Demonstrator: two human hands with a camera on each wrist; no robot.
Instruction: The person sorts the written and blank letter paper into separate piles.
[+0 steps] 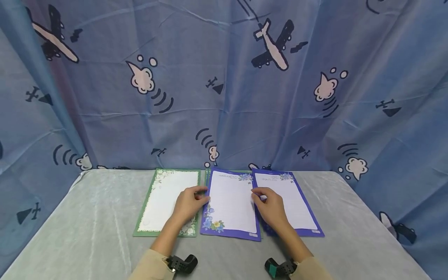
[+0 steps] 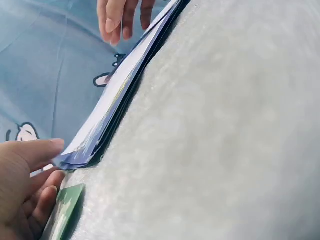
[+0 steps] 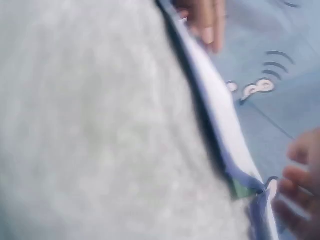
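In the middle of the table lies a purple-bordered sheet of letter paper [image 1: 232, 202] with blue flowers, layered over other sheets. My left hand [image 1: 190, 202] pinches its left edge, thumb above and fingers below in the left wrist view. At the right edge is my right hand [image 1: 271, 206], its fingers loosely bent and holding nothing. Beneath that hand, a second purple-bordered sheet [image 1: 290, 202] lies partly covered. A green-bordered sheet [image 1: 164, 190] with a flowered frame lies to the left, partly behind my left hand.
A pale grey cloth covers the table [image 1: 105, 217]. Behind it hangs a blue curtain [image 1: 189, 89] printed with airplanes and clouds. Green edges show under the middle purple sheet. Black wrist cameras [image 1: 182, 264] sit on both sleeves.
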